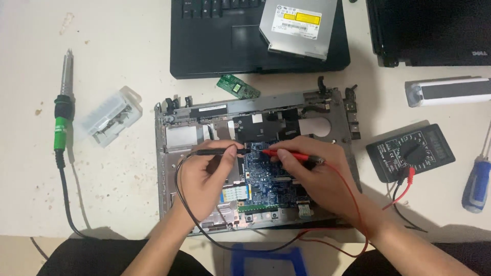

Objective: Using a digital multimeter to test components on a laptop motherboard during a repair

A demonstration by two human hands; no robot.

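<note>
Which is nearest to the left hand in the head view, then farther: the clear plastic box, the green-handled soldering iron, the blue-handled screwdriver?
From the left hand:
1. Clear plastic box, up and to its left.
2. Green-handled soldering iron, farther left near the table edge.
3. Blue-handled screwdriver, far right.

Both bare arms reach up from the bottom; the left hand and right hand pinch shut, fingertips nearly meeting.

A white-and-yellow label sits on the silver drive at twelve o'clock; the multimeter's grey screen at three.
</note>
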